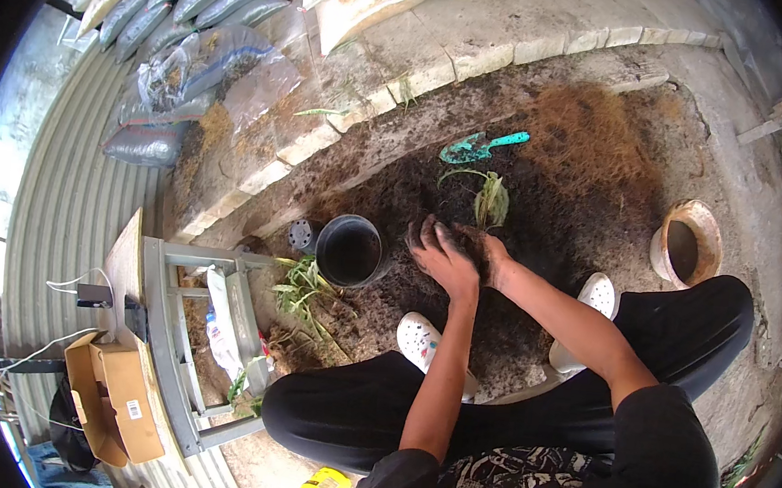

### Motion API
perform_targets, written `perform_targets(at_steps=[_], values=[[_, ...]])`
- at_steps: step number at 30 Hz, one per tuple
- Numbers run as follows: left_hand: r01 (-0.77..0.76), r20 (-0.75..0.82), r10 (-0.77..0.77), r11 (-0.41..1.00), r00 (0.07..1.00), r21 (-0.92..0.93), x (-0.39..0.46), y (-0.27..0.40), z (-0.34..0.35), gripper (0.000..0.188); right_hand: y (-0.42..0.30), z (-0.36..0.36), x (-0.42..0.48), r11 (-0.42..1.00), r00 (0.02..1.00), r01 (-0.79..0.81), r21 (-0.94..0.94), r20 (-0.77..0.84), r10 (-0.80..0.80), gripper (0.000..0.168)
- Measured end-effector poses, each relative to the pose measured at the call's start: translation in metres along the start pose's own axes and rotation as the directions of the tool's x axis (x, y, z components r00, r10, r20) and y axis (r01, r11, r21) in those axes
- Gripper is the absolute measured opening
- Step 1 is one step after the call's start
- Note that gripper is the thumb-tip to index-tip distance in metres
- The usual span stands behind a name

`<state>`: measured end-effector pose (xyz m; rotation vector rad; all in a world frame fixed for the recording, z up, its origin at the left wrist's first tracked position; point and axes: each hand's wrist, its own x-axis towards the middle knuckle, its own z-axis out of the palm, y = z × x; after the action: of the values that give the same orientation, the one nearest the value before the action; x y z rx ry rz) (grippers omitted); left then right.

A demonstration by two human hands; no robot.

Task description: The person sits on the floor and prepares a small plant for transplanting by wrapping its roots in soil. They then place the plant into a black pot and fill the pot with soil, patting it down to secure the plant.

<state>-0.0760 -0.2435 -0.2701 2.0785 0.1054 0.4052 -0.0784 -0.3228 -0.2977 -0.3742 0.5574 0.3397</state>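
My left hand (pixel 444 255) and my right hand (pixel 498 257) are close together over the dark soil (pixel 408 204), both dirty with it. Between them is a dark clump of soil or roots (pixel 472 244), partly hidden by the fingers. A leafy plant (pixel 492 200) with pale green leaves lies just beyond my hands; whether it joins the clump cannot be told. Farther out, a turquoise hand trowel (pixel 472 148) rests on the soil. To the left stands a black plastic pot (pixel 350 251), dark inside, beside a smaller pot (pixel 302 235) with holes in its base.
Brown fibre (pixel 585 139) is spread at the upper right. A round, dirt-stained container (pixel 713 234) stands near my right knee. Uprooted plants (pixel 303 291) lie left of my feet, by a grey metal-framed stand (pixel 175 357). Filled bags (pixel 377 2) are piled past the brick edging (pixel 426 76).
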Motion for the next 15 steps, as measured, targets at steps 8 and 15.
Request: perform_targets(at_steps=[8, 15], values=[[-0.160, 0.021, 0.160, 0.987, 0.987, 0.022, -0.005, 0.029, -0.007, 0.044, 0.001, -0.005, -0.008, 0.995, 0.998, 0.046, -0.084, -0.045, -0.050, 0.033], [-0.132, 0.069, 0.138, 0.987, 0.988, -0.092, -0.002, 0.016, 0.008, 0.037, -0.009, -0.015, -0.001, 0.964, 0.990, 0.107, -0.244, -0.061, -0.126, 0.035]])
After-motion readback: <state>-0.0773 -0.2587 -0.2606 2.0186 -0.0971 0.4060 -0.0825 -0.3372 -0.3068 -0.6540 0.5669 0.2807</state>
